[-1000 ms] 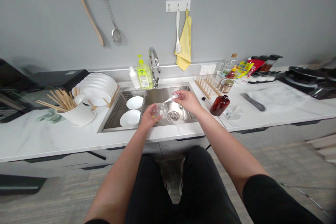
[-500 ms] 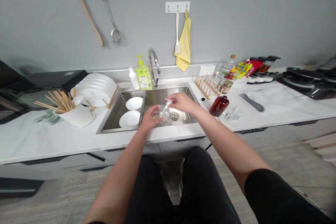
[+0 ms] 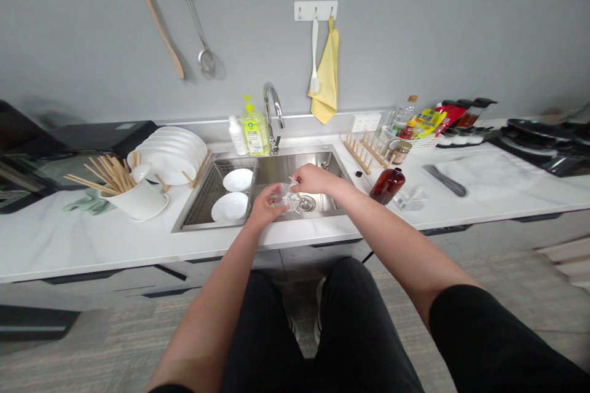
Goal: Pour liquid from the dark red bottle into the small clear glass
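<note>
Over the sink [image 3: 338, 169], my left hand [image 3: 266, 207] holds a small clear plastic container [image 3: 284, 198], fingers wrapped round its left side. My right hand [image 3: 311, 179] is at the container's upper right, its fingertips pinched on a small white plastic piece [image 3: 294, 182]. Most of that piece is hidden by the fingers and the see-through plastic, so its exact kind does not show. The drain [image 3: 305, 203] lies below, just right of the container. On the counter to the right stands an amber bottle [image 3: 387, 186] with no cap on it.
A rack with white bowls [image 3: 230, 206] fills the sink's left side. The faucet [image 3: 271, 110], a green soap bottle [image 3: 255, 132] and a white bottle [image 3: 237, 136] stand behind. White plates [image 3: 170, 159] and a chopstick holder [image 3: 138, 201] are left; a wooden rack [image 3: 362, 150] and clear plastic pieces [image 3: 412, 198] right.
The white piece in my right fingers, plainly visible before, is now mostly hidden at the clear container. My right hand has shifted slightly; my left hand keeps its hold. The view has moved a little.
</note>
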A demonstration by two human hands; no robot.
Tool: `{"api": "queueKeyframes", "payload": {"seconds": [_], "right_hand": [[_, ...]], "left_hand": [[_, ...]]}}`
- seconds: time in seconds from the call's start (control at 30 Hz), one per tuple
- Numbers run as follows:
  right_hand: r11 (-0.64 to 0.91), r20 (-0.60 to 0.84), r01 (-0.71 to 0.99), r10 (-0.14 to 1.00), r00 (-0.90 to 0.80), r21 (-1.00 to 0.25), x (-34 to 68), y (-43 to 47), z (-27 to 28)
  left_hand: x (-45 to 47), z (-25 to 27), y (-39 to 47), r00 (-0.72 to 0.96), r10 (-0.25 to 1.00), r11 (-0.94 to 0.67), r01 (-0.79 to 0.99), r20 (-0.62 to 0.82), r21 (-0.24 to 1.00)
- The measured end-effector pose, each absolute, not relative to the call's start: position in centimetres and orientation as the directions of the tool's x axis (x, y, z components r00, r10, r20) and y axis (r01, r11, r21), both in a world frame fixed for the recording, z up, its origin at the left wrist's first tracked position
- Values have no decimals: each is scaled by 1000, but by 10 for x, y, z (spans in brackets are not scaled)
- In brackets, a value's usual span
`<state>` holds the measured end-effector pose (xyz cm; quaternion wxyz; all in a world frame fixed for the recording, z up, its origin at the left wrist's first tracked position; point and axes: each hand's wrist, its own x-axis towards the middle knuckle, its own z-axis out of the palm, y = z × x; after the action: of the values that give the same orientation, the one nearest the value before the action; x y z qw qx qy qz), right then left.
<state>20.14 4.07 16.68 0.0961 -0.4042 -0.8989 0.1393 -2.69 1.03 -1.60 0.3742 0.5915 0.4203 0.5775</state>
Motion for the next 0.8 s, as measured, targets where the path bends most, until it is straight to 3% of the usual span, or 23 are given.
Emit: {"api": "queueKeyframes", "payload": {"seconds": [0.17,0.4,0.6,0.8], "right_hand": [[602,70,748,790,-609,-282,198,38,164],[644,168,695,761,-627,-321,201,41,162],[617,75,750,782,-619,-240,186,43,166],[646,21,700,739,-674,-304,185,45,174]], "left_hand": [[-28,-17,12,-25,937,-348,50,349,936],[-29,-21,15,-39,943,-331,7,331,944],[-29,-25,17,-32,935,-353,26,354,935],[-30,-23,16,-29,930,-367,11,367,930]]}}
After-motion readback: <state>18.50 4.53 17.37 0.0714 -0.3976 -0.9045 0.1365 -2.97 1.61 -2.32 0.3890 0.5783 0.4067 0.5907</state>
